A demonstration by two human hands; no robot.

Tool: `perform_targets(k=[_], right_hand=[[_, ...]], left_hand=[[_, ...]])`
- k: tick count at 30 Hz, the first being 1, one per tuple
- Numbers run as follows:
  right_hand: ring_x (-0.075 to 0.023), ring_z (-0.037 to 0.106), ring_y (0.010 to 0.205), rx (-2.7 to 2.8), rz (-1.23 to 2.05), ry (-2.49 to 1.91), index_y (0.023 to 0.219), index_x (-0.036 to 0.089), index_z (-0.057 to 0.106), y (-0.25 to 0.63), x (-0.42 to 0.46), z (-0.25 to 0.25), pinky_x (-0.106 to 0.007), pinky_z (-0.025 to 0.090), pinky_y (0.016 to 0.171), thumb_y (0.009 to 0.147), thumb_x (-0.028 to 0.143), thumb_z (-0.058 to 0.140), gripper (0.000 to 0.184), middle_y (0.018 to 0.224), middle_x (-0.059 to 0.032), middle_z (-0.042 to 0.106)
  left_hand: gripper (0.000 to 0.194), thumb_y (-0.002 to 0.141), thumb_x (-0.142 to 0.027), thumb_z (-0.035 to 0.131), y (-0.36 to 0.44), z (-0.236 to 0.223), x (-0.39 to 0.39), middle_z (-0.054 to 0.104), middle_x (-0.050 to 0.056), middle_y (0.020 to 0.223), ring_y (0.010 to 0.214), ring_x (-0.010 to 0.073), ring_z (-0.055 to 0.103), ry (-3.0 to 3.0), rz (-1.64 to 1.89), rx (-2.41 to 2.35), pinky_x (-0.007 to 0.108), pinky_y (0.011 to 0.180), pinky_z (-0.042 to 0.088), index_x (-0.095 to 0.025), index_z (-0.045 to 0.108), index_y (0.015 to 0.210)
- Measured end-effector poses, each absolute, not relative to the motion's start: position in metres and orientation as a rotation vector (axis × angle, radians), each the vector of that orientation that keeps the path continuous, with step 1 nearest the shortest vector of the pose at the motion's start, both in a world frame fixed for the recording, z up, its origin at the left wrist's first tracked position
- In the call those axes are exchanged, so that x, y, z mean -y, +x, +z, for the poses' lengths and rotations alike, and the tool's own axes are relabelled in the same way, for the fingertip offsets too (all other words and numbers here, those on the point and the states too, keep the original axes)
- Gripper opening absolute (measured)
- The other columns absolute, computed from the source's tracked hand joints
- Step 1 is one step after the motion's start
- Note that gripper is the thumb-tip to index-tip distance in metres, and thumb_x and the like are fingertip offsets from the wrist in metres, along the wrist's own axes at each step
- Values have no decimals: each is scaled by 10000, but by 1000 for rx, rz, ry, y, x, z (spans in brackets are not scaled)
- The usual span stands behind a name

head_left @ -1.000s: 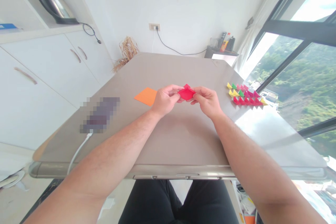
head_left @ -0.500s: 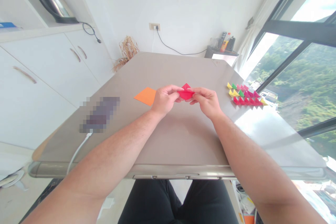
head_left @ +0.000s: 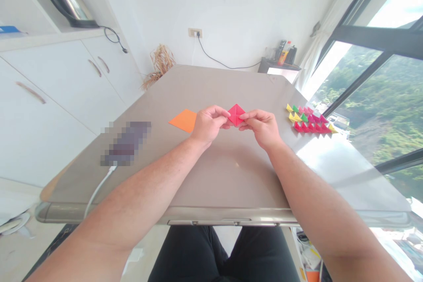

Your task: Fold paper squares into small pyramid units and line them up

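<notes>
A: Pose?
B: Outstretched, left hand (head_left: 208, 125) and right hand (head_left: 263, 127) pinching red paper (head_left: 235, 111) between them, over the surface (head_left: 228, 176)
A: Room?
B: Open towards the near edge (head_left: 228, 215); orange paper (head_left: 183, 120) beside the left hand

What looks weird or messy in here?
The kettle has a cord hanging over the shelf edge, its plug dangling loose. On the table, a dark thing by the white cable shows only as blocky squares, so I can't tell what it is. The red paper shows no tear, and I see no spills.
</notes>
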State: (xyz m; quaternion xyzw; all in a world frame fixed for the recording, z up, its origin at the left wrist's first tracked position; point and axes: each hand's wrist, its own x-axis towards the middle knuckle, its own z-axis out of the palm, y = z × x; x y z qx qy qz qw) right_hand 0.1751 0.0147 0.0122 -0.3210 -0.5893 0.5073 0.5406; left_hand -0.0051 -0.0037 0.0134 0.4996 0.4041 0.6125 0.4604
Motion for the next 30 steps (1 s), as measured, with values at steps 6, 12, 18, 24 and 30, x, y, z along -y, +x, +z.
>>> perform_targets(k=[6,12,18,24,30], right_hand=[[-174,719,674,1408,1193,-809,728,231,767,175,-14,14,-369,621,719,705,219,698,74,715,8,743],[-178,720,698,1438,1173,-824,725,223,766,173,-13,16,-370,619,726,701,228,679,90,729,1,745],[-198,740,754,1459,1189,-777,891,222,752,169,-9,17,-356,603,707,734,241,718,162,785,-11,772],[-213,746,755,1388,1202,-889,956,204,709,166,-8,18,-358,597,709,723,374,807,304,811,-48,785],[-198,722,707,1411,1178,-914,792,189,727,165,-7,18,-363,598,720,718,409,821,250,722,-56,765]], left_hand=[[84,697,-172,679,-7,12,2,724,9,729,704,183,732,1223,1492,-972,347,696,604,-187,635,767],[67,707,-187,675,-8,9,1,698,7,713,697,178,712,1266,1510,-978,325,652,587,-188,627,755],[262,721,-253,776,-5,4,-1,704,-9,754,680,160,679,1370,1576,-1094,289,597,546,-223,554,856],[337,746,-249,760,-7,3,-2,750,16,872,778,179,706,1407,1642,-1138,317,702,562,-237,616,1050],[310,743,-271,785,-6,2,0,758,42,965,847,190,706,1450,1587,-1068,345,778,569,-223,649,1017]])
